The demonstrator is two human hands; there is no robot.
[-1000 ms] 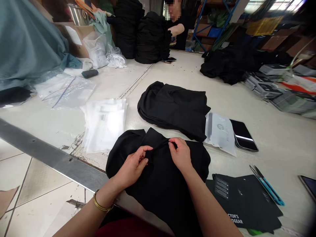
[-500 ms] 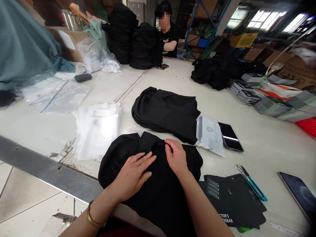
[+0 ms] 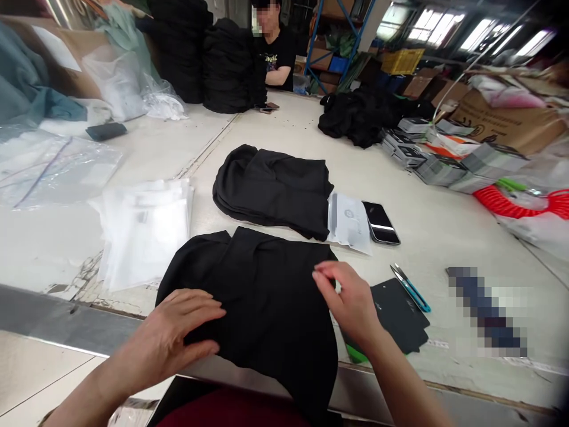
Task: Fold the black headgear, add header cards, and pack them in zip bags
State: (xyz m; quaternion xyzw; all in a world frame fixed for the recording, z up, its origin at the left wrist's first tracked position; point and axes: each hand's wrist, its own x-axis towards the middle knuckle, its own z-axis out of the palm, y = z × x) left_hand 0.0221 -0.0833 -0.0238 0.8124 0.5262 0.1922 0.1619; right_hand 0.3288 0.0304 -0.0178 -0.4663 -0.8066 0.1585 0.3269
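Note:
A black cloth garment (image 3: 275,284) is spread in front of me, its near end hanging over the table edge. My left hand (image 3: 184,326) is at its left side, fingers stretched out and thumb apart. Over the garment's right end is my right hand (image 3: 349,296), its fingers bent and thumb apart, with nothing visible between them. Beyond lies a folded black garment (image 3: 275,187); a printed pale pouch (image 3: 351,222) touches its right end. Dark cards (image 3: 398,311) lie to the right, with blue-handled thread snips (image 3: 411,289) resting partly on them.
Frosted plastic bags (image 3: 144,234) lie at left, a clear bag (image 3: 57,169) farther left. A phone (image 3: 381,222) is beside the pouch. Tall black cloth stacks (image 3: 227,65) and a co-worker (image 3: 278,56) are at the back. Packets (image 3: 493,163) and a red coil (image 3: 511,204) lie right.
My left hand has slid left and nearer, to the garment's side. My right hand has moved to its right end. The garment lies flatter; the view has turned rightward.

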